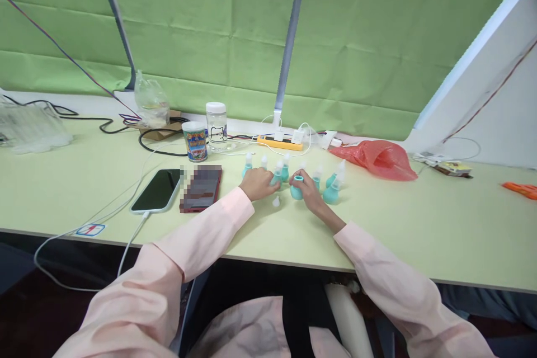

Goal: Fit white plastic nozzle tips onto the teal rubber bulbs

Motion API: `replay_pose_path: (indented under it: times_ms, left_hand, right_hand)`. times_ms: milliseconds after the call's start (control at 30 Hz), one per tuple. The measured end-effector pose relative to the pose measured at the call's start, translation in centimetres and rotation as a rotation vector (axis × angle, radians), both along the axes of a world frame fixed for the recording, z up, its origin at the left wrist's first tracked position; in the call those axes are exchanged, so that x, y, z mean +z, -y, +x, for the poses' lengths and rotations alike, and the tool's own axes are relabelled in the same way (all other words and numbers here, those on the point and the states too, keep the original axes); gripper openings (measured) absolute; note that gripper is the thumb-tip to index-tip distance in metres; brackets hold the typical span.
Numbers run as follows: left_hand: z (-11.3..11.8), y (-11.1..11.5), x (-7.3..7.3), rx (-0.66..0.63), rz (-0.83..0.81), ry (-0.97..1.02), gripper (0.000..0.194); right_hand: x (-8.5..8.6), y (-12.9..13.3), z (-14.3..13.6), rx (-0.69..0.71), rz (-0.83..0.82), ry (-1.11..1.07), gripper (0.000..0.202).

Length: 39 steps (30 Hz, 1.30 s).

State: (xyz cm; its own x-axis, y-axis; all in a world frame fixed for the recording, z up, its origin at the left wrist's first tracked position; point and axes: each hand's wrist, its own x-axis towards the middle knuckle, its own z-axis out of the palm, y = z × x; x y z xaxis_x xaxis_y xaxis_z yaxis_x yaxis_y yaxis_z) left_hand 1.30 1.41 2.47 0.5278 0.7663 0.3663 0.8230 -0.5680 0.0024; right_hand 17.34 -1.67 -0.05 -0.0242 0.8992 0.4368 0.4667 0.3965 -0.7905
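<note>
My left hand (258, 183) is closed on a teal nasal aspirator (277, 174), whose clear nozzle points up. Beside it, the fingers of my right hand (309, 190) grip a teal rubber bulb (296, 192) with its round open mouth facing up and no nozzle on it. A small clear nozzle (276, 201) lies on the table just below my hands. Several more aspirators with clear nozzles stand around and behind my hands, among them one at the left (247, 165) and one at the right (331, 194); my hands partly cover some of them.
Left of my hands lie a red-edged phone (202, 189) and a charging phone (157, 191). Behind stand a printed cup (195, 142), a lidded bottle (217, 127) and a yellow power strip (280, 142). A red plastic bag (380, 159) lies at the back right of the table (419, 224).
</note>
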Motion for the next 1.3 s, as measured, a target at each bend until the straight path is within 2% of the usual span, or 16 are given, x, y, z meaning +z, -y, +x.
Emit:
replay_pose_path:
  times_ms: [100,233,567,833,967,1100,1200,1300]
  left_hand:
    - [0.0,0.0,-0.1,0.035,-0.045,-0.097,0.045]
    - [0.0,-0.3,-0.5,0.034,-0.122,-0.158,0.041]
    - [0.1,-0.4,-1.0,-0.003,-0.13,-0.183,0.044]
    - [0.2,-0.2,-0.6,0.044,-0.14,-0.089,0.055]
    - [-0.1,-0.1,0.0,0.094,-0.048,0.025,0.055]
    - [-0.9,-0.4,1.2,0.143,0.139,0.233,0.041]
    - [-1.6,-1.0,1.8,0.179,0.267,0.326,0.032]
    - [-2.0,-1.8,1.8,0.22,0.255,0.373,0.03]
  right_hand:
    - [-0.1,0.0,-0.1,-0.044,0.003,0.152,0.01]
    - [-0.3,-0.1,-0.2,-0.036,0.055,0.296,0.009]
    - [-0.8,-0.6,0.0,-0.045,0.15,0.383,0.006]
    - [-0.8,-0.4,-0.1,-0.073,0.194,0.48,0.011]
    - [-0.7,-0.3,-0.1,-0.152,0.265,0.491,0.012]
    - [-0.7,-0.4,0.2,-0.263,0.32,0.524,0.011]
    - [-0.7,-0.4,0.3,-0.332,0.303,0.578,0.01]
    - [-0.6,-0.3,0.2,-0.361,0.267,0.624,0.011]
